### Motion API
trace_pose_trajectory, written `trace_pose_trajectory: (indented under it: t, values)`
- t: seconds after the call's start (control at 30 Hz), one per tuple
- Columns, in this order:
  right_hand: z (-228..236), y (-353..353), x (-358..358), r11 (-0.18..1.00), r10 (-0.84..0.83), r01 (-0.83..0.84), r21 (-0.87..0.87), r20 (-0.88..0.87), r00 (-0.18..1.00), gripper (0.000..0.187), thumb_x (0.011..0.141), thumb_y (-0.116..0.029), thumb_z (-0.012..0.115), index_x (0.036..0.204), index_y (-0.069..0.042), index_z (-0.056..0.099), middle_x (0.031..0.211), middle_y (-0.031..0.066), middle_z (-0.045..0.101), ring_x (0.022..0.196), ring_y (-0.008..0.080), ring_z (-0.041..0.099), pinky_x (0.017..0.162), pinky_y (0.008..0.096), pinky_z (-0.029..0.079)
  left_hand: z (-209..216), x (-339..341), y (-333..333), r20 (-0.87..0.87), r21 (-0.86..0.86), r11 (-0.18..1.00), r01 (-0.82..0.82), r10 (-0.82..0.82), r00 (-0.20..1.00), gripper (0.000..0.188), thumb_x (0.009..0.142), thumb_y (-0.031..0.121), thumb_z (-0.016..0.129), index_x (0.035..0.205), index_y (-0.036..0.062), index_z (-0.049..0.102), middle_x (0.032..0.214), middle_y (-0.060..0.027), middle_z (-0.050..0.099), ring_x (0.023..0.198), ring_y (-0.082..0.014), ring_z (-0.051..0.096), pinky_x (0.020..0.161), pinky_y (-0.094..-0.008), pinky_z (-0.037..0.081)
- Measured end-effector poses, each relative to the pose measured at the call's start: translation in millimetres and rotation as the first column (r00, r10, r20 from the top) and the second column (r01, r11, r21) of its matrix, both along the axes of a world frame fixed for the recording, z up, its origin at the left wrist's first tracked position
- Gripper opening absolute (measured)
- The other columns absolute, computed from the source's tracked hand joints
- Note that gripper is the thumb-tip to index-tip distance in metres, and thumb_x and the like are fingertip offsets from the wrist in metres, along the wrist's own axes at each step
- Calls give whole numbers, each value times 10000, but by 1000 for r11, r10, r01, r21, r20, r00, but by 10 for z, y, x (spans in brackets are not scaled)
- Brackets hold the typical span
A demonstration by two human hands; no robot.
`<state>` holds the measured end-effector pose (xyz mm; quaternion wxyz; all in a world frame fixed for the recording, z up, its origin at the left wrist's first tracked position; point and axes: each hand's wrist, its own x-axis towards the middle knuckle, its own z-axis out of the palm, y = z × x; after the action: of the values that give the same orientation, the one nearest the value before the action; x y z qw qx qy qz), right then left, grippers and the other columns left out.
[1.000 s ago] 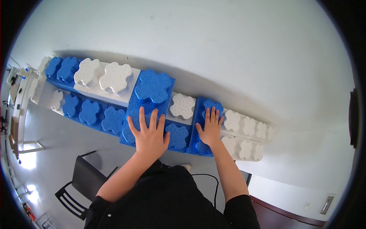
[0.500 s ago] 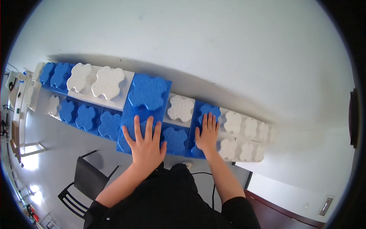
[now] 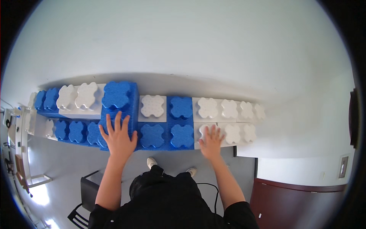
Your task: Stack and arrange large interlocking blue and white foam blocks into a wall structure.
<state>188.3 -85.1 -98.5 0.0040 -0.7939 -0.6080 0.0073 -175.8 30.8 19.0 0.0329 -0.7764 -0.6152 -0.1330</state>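
Observation:
Large toy-style building blocks in blue and white, each topped with four-lobed studs, form a long wall in front of me. My left hand (image 3: 119,138) lies with spread fingers on the near part of a raised blue block (image 3: 133,100), hiding most of its near stud. Farther right, my right hand (image 3: 212,143) is open with fingers apart over the near stud of a white block (image 3: 196,129). Between my hands are a white stud (image 3: 152,106) and several blue studs, among them a near blue stud (image 3: 182,136). Neither hand grips anything.
A pale room wall (image 3: 183,42) runs just behind the blocks. At the lower left stands a black chair (image 3: 89,192). A dark red cabinet-like surface (image 3: 297,198) is at the lower right. A black cable (image 3: 218,194) hangs beside my body, and a white table (image 3: 26,145) stands far left.
My right hand has moved right, from a blue block onto a white one. My left hand remains on the raised blue block. The view has shifted, and the block wall now looks more level.

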Motion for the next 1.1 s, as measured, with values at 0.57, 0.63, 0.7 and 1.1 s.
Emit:
trace_pose_trajectory:
  t: [0.57,0.63,0.7,1.1]
  values:
    - [-124,-3174,2220,882,-417,422,-211,-769,485,525,965,-259,695,1426,-31,591,1300,217,692,1172,330,684,983,417,539,-585,3037,-699,43,-285,839,463,-471,881,772,911,460,701,1592,262,398,1670,-144,307,1511,-436,324,1167,-692,282]
    - [-144,-3394,2391,860,-444,462,-218,-765,467,524,960,-261,694,1417,-23,596,1267,214,708,1143,331,699,966,417,547,-779,3597,-913,28,-248,805,539,-550,835,818,911,480,698,1621,277,346,1699,-131,257,1507,-439,338,1175,-713,252]
    - [-150,-3601,2536,824,-475,524,-217,-768,429,515,959,-259,693,1413,-32,602,1237,204,720,1098,312,712,953,414,552,-909,3970,-1087,-28,-282,815,506,-535,845,923,894,494,715,1659,318,229,1733,-104,177,1538,-415,287,1155,-787,163]
    - [-493,-3774,3300,711,-637,594,-376,-703,316,490,968,-295,690,1381,-38,631,1172,175,740,1044,274,723,910,373,558,-1061,4179,-1048,18,-442,771,459,-504,863,704,900,479,685,1523,197,517,1648,-195,313,1508,-518,231,1174,-774,80]
